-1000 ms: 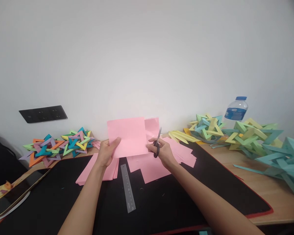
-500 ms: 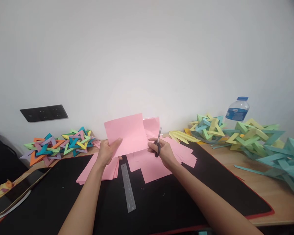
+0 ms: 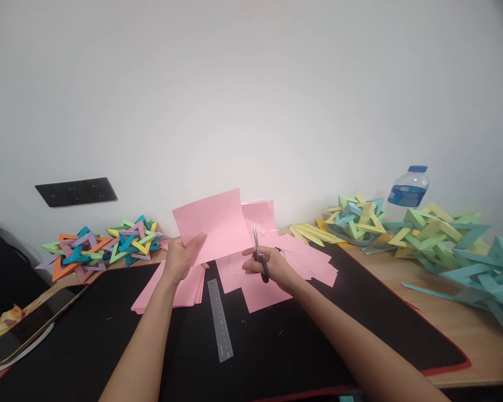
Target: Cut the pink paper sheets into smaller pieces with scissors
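Stars of folded colored paper are resting on the surface at our far left, and a stack of pink sheets is lying nearer, on the black mat. Our left hand is pinching a pink sheet by its lower left side, the grip closing thumb over paper; the sheet is reaching rightward from that grip, its long axis rising slightly to the right. Below it, a ruler is pointing roughly toward us. Our right hand is holding scissors, their blades pointing up beside the sheet's right edge, so this hand is nearer that edge; whether its fingertips are touching the paper, we cannot tell. Loose pink sheets are spreading beneath and beyond, with yellow strips lying farther right.
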A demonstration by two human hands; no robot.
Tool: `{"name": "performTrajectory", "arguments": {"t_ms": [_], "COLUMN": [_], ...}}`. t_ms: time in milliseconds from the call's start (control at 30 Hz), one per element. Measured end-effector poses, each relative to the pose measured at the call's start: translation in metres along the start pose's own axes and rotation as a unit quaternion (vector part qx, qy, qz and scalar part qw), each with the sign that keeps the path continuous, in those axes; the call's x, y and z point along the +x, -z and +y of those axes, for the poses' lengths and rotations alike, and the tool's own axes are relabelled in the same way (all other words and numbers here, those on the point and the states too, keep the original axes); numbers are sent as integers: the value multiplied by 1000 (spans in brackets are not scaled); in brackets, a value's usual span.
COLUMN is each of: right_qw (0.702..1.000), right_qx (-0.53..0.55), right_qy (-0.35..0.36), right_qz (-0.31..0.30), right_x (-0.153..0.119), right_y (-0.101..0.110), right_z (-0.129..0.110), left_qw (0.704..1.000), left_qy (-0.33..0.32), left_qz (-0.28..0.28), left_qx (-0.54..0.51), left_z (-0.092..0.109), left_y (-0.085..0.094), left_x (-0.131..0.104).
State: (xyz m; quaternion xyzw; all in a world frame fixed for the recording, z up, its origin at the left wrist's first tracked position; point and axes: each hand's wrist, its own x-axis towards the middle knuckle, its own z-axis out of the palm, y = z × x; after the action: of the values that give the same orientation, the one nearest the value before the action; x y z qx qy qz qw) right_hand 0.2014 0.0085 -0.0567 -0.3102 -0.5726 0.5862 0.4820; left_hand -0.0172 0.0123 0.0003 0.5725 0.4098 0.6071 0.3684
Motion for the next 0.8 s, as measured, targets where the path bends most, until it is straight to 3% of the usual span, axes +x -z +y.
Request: {"name": "performTrajectory", "arguments": {"t_ms": [367, 800], "right_qw": [998, 999], "right_qx": [-17, -28], "right_qy": [-35, -33], "right_qz": [-41, -28], "right_x": [1, 2], "right_y": [1, -1], "right_z": [4, 8], "left_qw": [997, 999], "left_qy": [-55, 28], "left_qz": [31, -35], "left_qx": [47, 24], "left_z": [-3, 6], "left_y": [4, -1], "left_x": [3, -2]}}
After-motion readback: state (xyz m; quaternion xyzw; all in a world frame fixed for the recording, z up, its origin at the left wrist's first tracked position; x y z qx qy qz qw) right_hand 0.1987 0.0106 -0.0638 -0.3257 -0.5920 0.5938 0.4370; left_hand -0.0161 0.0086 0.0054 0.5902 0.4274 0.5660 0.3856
